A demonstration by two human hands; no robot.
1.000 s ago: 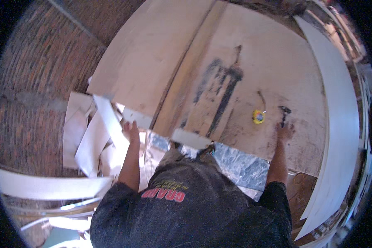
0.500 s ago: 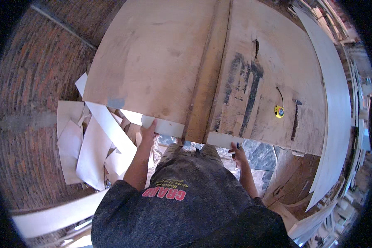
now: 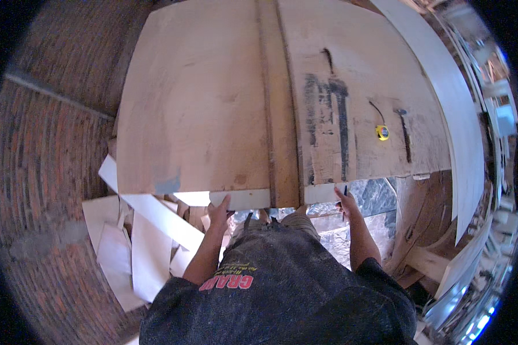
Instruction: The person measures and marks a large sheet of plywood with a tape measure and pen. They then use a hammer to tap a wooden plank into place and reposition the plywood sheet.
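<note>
A white board strip [image 3: 250,199] lies along the near edge of a large plywood tabletop [image 3: 201,115]. Its middle is hidden by a long brown wooden bar [image 3: 285,144] that runs away from me across the top. My left hand [image 3: 218,211] grips the strip's left end, thumb on top and fingers underneath. At the other end my right hand [image 3: 347,205] is closed on the strip, and a thin dark pen-like stick [image 3: 344,201] shows among its fingers. Dark smears mark the plywood right of the bar.
A yellow tape measure [image 3: 382,133] and a hammer [image 3: 404,135] lie on the right of the tabletop. White offcuts [image 3: 149,247] lean in a pile at lower left, by a brick wall [image 3: 46,155]. A long pale sheet [image 3: 437,63] stands along the right side.
The view has swung, so the tabletop sits lower and straighter in the picture. Both hands keep their hold at the strip's ends. The tape measure and hammer stay on the top.
</note>
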